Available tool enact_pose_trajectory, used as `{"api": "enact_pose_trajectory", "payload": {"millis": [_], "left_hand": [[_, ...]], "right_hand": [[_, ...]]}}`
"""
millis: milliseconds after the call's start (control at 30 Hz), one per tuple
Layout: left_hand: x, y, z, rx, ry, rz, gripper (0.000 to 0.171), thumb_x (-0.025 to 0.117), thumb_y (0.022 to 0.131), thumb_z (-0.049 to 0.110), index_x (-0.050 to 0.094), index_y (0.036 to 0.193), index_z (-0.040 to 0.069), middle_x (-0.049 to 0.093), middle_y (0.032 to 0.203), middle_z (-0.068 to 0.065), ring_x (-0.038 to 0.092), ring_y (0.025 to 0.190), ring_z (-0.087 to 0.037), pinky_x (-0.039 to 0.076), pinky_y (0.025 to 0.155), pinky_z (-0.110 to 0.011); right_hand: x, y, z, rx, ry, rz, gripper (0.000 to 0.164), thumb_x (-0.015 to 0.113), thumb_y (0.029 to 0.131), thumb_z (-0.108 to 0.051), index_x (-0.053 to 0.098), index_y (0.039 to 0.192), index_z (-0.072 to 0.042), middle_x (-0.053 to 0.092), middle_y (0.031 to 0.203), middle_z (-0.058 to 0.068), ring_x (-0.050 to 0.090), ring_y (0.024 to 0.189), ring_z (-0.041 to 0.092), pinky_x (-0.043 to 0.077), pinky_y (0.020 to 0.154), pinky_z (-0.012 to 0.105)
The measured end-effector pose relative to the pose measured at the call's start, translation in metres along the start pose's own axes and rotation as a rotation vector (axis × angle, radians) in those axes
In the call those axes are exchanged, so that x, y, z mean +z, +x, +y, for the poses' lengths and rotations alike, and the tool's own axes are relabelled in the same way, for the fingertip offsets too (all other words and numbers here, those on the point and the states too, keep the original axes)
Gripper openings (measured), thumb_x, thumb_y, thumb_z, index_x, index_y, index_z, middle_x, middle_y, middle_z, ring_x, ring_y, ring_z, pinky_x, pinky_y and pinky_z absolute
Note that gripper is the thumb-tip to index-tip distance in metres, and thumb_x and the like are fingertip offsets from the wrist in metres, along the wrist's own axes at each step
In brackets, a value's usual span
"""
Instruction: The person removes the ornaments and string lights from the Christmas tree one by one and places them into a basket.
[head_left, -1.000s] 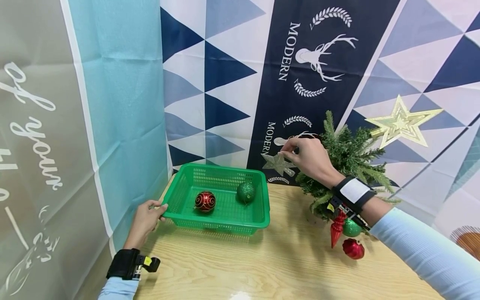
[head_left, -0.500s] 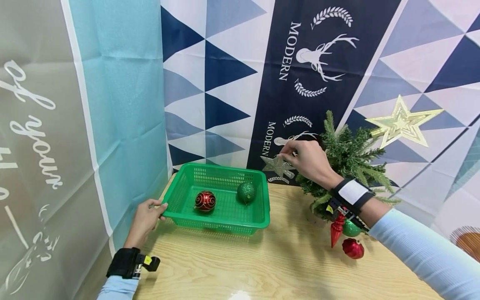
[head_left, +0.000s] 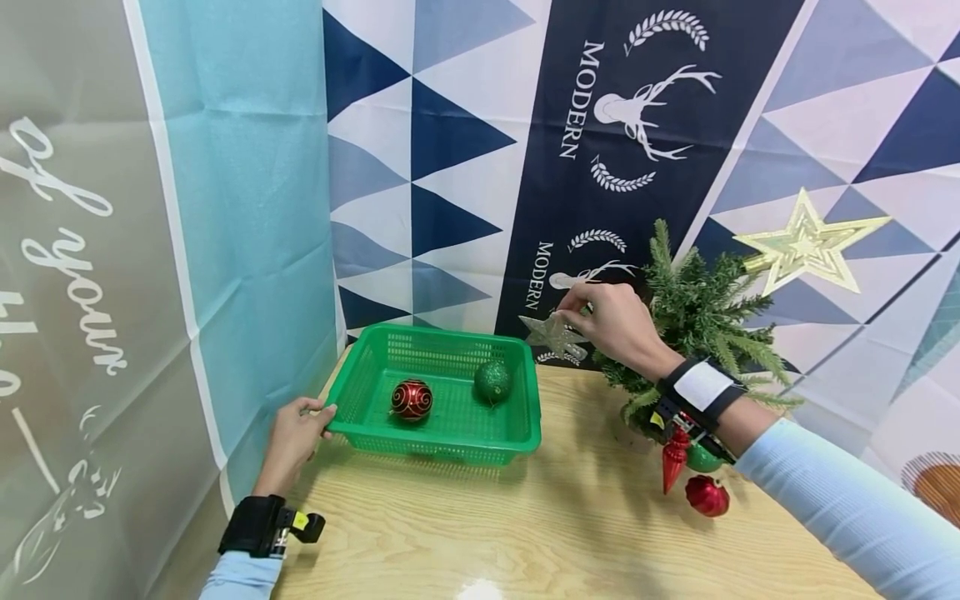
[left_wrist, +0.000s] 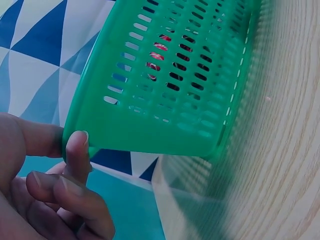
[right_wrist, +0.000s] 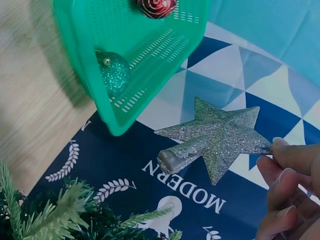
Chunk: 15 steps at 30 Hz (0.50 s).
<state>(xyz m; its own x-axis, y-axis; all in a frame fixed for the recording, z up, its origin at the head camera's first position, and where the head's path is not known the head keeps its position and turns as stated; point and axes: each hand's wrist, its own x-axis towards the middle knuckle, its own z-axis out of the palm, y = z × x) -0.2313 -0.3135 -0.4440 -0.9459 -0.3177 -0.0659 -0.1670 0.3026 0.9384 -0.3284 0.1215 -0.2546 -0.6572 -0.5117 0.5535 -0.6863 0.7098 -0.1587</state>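
My left hand [head_left: 295, 437] pinches the near-left corner of the green plastic basket [head_left: 431, 437] between thumb and fingers; its hold on the rim shows close up in the left wrist view. Inside the basket lie a red bauble [head_left: 412, 400] with gold swirls and a glittery green bauble [head_left: 492, 381]. To the right of the basket, my right hand [head_left: 617, 323] holds a silver glitter star tree topper [right_wrist: 220, 135] by one point. The star hangs in the air, its hollow socket [right_wrist: 172, 161] facing away from the fingers.
A small artificial Christmas tree [head_left: 708, 312] stands right of the basket, partly behind my right arm. A gold star [head_left: 806, 242] tops it. A red drop ornament [head_left: 675, 460], a green bauble [head_left: 703, 457] and a dark red bauble [head_left: 707, 496] hang low. Patterned cloth [head_left: 450, 150] backs the wooden table [head_left: 420, 533].
My right hand has sunk slightly with the star, which has tilted a little. The left hand keeps its hold on the basket, and the basket and baubles have stayed in place.
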Motion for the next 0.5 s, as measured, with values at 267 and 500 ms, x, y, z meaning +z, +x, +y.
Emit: {"api": "enact_pose_trajectory", "payload": {"millis": [267, 500], "left_hand": [[0.0026, -0.0024, 0.0016, 0.007, 0.001, 0.004, 0.042, 0.057, 0.108, 0.023, 0.051, 0.141, -0.002, 0.071, 0.091, -0.022, 0.028, 0.042, -0.013, 0.031, 0.043, -0.032], [0.0029, -0.0043, 0.0025, 0.009, 0.005, 0.009, 0.042, 0.057, 0.108, 0.023, 0.051, 0.140, -0.004, 0.072, 0.090, -0.023, 0.028, 0.042, -0.012, 0.030, 0.043, -0.032]], "right_hand": [[0.0011, -0.0046, 0.0005, 0.003, -0.011, 0.009, 0.003, 0.078, 0.095, -0.016, 0.080, 0.094, -0.014, 0.076, 0.086, 0.001, 0.066, 0.070, 0.019, 0.043, 0.058, 0.034], [0.0014, -0.0068, 0.0008, 0.008, -0.008, 0.012, 0.003, 0.078, 0.095, -0.014, 0.081, 0.094, -0.013, 0.077, 0.086, 0.002, 0.068, 0.072, 0.020, 0.044, 0.058, 0.035]]}}
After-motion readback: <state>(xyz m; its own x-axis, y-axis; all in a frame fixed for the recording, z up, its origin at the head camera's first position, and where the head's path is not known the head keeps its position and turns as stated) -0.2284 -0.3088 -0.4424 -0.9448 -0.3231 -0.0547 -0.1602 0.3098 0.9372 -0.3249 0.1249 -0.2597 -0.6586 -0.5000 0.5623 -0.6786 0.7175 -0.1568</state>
